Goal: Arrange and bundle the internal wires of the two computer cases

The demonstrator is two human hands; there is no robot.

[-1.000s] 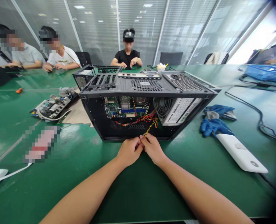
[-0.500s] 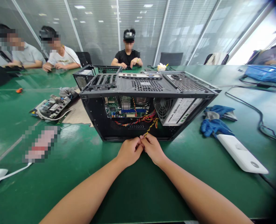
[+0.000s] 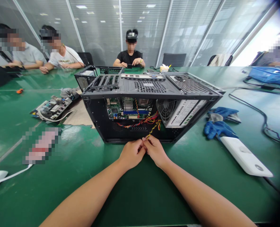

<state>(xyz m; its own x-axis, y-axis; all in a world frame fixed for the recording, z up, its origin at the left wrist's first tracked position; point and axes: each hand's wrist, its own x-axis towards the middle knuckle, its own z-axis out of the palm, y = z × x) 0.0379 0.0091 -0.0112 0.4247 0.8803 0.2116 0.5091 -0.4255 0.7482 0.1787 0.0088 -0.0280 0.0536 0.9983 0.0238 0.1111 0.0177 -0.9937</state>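
Note:
An open black computer case (image 3: pixel 147 96) lies before me, its open side facing me. Inside are a green motherboard (image 3: pixel 115 111) and, on the right, a power supply (image 3: pixel 186 113) with a fan. A yellow-and-black twisted cable (image 3: pixel 153 127) runs from the power supply's wire bundle (image 3: pixel 140 122) down to my fingers. My right hand (image 3: pixel 155 152) is closed on that cable's end. Fingertips touching it, my left hand (image 3: pixel 132 154) is closed too at the case's front edge. What lies between the left fingers is hidden.
Left of the case, loose circuit boards (image 3: pixel 53 108) lie by a sheet of cardboard (image 3: pixel 77 116), with a blurred-out phone (image 3: pixel 43 145) nearer. Blue gloves (image 3: pixel 219 127) and a white power bank (image 3: pixel 245 156) are on the right. Other people sit around the green table (image 3: pixel 102 189).
My hands and the cable hold nearly the same position. Across the table at left, the person in white has shifted their hands slightly.

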